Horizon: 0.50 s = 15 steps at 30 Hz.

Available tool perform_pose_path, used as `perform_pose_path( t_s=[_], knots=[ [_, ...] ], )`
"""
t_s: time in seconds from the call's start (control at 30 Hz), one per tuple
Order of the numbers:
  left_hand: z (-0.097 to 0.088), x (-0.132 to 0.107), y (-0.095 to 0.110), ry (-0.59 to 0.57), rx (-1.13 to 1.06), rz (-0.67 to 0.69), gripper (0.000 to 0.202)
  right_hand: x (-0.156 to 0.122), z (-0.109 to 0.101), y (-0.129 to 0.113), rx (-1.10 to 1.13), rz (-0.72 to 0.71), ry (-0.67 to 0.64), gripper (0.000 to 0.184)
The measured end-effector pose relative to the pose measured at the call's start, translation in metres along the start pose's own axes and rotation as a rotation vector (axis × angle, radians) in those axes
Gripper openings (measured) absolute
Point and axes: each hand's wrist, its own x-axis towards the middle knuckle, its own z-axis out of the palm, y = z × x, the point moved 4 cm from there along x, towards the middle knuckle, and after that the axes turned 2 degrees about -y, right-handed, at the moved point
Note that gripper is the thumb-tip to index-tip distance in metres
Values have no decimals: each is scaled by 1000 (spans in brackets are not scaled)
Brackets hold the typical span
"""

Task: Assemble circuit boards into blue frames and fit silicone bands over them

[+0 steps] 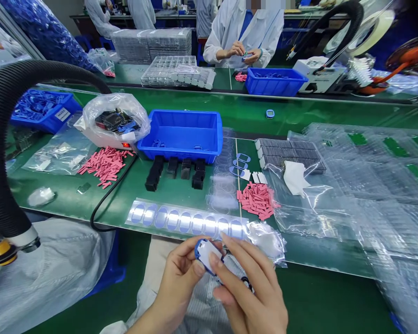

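Note:
A small rounded device housing (209, 254) with a blue rim and a white face is held up over my lap, in front of the table edge. My left hand (181, 273) is closed on its left end, thumb and fingers pinching the rim. From the right, my right hand (252, 283) meets it, a fingertip pressing the white face and other fingers at its far side. A small black curved piece shows under my right fingers; I cannot tell what it is. Just beyond lies a strip of oval clear stickers (184, 221), beside a crumpled clear bag (268, 241).
Pink strips (258, 200) lie piled on the green table, with another pink pile (106, 164) to the left. A blue bin (184, 150) stands behind black blocks (154, 174). A black hose (0, 153) arches at left. Clear trays (379, 185) fill the right. A co-worker (245, 35) sits opposite.

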Motion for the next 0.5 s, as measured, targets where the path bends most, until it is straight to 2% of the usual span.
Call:
perform_pose_path(
  t_s=[0.1,0.2,0.23,0.33,0.4,0.5],
  knots=[
    [-4,-2,-7,-14,-25,-96,36,1,-6,28,89,114,28,20],
    [-8,-4,-9,13,-38,-158,37,4,-17,77,-133,271,122,8],
    [-9,-5,-8,37,-43,-166,38,6,-16,94,-255,291,78,14],
    [-9,-6,-4,100,-46,-176,36,12,-10,133,-338,321,-66,28],
    [-8,-6,-2,100,-48,-187,34,15,-6,145,-336,327,-134,34],
    [-7,-7,-3,91,-62,-199,35,20,-2,149,-311,320,-197,40]
  ],
)
